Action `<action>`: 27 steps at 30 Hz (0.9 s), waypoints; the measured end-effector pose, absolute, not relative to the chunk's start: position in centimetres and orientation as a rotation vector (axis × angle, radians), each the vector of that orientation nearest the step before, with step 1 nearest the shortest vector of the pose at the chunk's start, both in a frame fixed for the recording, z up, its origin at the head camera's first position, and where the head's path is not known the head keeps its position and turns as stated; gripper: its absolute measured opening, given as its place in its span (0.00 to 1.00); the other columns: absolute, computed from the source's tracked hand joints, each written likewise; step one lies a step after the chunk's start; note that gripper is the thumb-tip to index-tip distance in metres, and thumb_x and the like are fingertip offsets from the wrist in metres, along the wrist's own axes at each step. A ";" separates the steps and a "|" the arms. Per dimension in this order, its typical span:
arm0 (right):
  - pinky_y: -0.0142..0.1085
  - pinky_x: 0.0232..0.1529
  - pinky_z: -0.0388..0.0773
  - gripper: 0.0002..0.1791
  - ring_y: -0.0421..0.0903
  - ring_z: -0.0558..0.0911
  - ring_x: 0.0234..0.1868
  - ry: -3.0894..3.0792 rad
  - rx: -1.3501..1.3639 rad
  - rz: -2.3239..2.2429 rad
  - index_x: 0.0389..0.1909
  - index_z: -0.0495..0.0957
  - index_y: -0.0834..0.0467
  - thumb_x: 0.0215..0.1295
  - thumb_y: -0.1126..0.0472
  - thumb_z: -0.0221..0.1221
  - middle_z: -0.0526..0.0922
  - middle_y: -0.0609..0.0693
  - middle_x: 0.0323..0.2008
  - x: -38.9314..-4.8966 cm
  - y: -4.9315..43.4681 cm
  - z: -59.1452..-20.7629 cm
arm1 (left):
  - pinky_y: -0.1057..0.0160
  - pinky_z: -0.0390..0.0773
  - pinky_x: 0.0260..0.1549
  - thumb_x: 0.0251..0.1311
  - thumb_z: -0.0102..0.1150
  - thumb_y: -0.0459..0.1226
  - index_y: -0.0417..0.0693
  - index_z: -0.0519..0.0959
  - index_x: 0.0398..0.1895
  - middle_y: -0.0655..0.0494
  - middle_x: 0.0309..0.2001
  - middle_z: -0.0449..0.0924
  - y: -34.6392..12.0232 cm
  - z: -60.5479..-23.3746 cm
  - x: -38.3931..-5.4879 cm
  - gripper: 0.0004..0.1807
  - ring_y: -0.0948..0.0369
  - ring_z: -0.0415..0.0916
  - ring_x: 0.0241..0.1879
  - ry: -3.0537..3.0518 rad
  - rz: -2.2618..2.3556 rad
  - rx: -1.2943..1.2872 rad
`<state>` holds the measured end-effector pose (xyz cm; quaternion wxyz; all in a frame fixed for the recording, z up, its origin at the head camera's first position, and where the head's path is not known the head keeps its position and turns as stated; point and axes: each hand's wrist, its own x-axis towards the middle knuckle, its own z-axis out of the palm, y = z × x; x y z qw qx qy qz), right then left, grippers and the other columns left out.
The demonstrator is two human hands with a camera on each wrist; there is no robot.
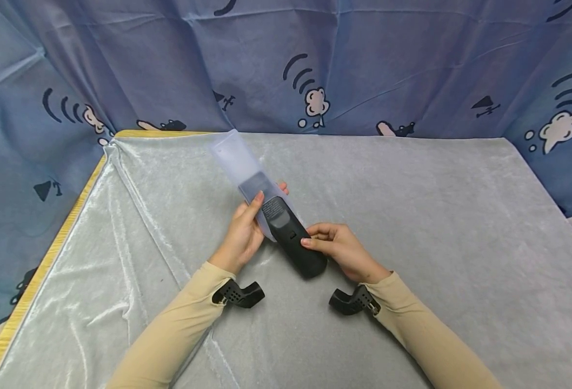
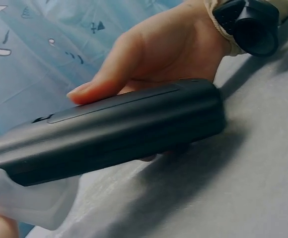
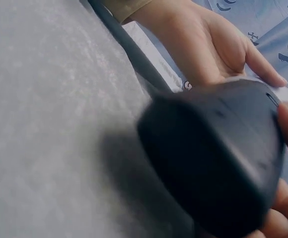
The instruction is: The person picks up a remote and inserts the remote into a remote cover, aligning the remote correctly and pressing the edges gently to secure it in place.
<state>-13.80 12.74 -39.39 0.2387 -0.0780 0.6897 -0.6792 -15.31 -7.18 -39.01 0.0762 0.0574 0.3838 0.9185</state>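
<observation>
A black remote control [image 1: 293,243] lies back side up, with its label and battery cover showing. Its far end is inside a translucent plastic sleeve [image 1: 234,156], while the near end sticks out. My left hand [image 1: 242,232] grips the sleeve around the remote's covered part, thumb on top. Toward the bare end, my right hand [image 1: 341,246] pinches the remote between thumb and fingers. The remote [image 2: 119,129] casts a shadow on the cloth in the left wrist view. Close up in the right wrist view, the rounded end of the remote [image 3: 208,163] hides part of both hands.
A grey velvety cloth [image 1: 437,216] covers the table, with folds on the left side. The yellow wooden table edge [image 1: 47,259] shows at the left. Behind stands a blue printed curtain [image 1: 388,59]. Each wrist carries a black camera mount [image 1: 239,294].
</observation>
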 end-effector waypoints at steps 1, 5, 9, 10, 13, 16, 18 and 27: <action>0.30 0.32 0.77 0.17 0.39 0.80 0.30 1.884 -0.226 -1.842 0.46 0.73 0.76 0.59 0.68 0.60 0.83 0.47 0.30 -13.8 12.8 -39.4 | 0.58 0.61 0.64 0.74 0.32 0.35 0.29 0.54 0.66 0.29 0.66 0.56 -7.3 -38.9 -15.3 0.23 0.51 0.64 0.64 1.149 2.752 0.175; 0.30 0.35 0.77 0.17 0.39 0.80 0.32 1.851 -0.287 -1.750 0.47 0.73 0.72 0.59 0.68 0.61 0.83 0.48 0.31 -14.0 12.9 -39.3 | 0.58 0.61 0.64 0.74 0.35 0.36 0.28 0.56 0.64 0.29 0.65 0.57 -7.8 -38.6 -15.5 0.23 0.51 0.66 0.62 1.128 2.772 0.188; 0.30 0.38 0.78 0.16 0.40 0.80 0.34 1.812 -0.340 -1.705 0.46 0.73 0.72 0.57 0.70 0.62 0.82 0.49 0.32 -14.1 13.0 -39.3 | 0.59 0.61 0.64 0.73 0.36 0.37 0.29 0.56 0.64 0.28 0.65 0.56 -8.4 -38.3 -15.7 0.23 0.52 0.69 0.61 1.088 2.820 0.179; 0.30 0.38 0.78 0.16 0.40 0.80 0.35 1.809 -0.347 -1.702 0.46 0.73 0.73 0.57 0.70 0.62 0.83 0.49 0.33 -14.1 13.0 -39.3 | 0.59 0.62 0.63 0.73 0.36 0.37 0.30 0.56 0.65 0.28 0.65 0.56 -8.5 -38.3 -15.7 0.23 0.52 0.69 0.60 1.081 2.826 0.176; 0.30 0.38 0.78 0.16 0.40 0.81 0.35 1.808 -0.364 -1.703 0.45 0.73 0.74 0.57 0.71 0.62 0.83 0.49 0.32 -14.1 13.1 -39.3 | 0.59 0.61 0.64 0.73 0.36 0.37 0.30 0.53 0.67 0.28 0.66 0.54 -8.6 -38.3 -15.7 0.25 0.51 0.67 0.62 1.078 2.819 0.189; 0.30 0.38 0.79 0.16 0.40 0.81 0.34 1.812 -0.372 -1.709 0.44 0.73 0.76 0.57 0.72 0.61 0.83 0.50 0.32 -14.0 13.1 -39.3 | 0.58 0.61 0.64 0.73 0.36 0.38 0.31 0.51 0.68 0.29 0.67 0.53 -8.7 -38.2 -15.7 0.26 0.50 0.64 0.64 1.082 2.803 0.199; 0.30 0.38 0.79 0.16 0.40 0.81 0.34 1.811 -0.369 -1.713 0.44 0.73 0.77 0.56 0.73 0.61 0.83 0.50 0.31 -14.0 13.1 -39.3 | 0.58 0.61 0.64 0.73 0.36 0.38 0.31 0.51 0.69 0.29 0.67 0.53 -8.6 -38.2 -15.7 0.27 0.50 0.63 0.64 1.084 2.799 0.201; 0.31 0.38 0.79 0.16 0.41 0.81 0.34 1.804 -0.360 -1.716 0.44 0.73 0.77 0.56 0.73 0.61 0.83 0.51 0.31 -13.9 13.0 -39.4 | 0.58 0.60 0.64 0.74 0.36 0.37 0.29 0.52 0.68 0.29 0.67 0.53 -8.6 -38.3 -15.7 0.26 0.49 0.62 0.65 1.079 2.798 0.193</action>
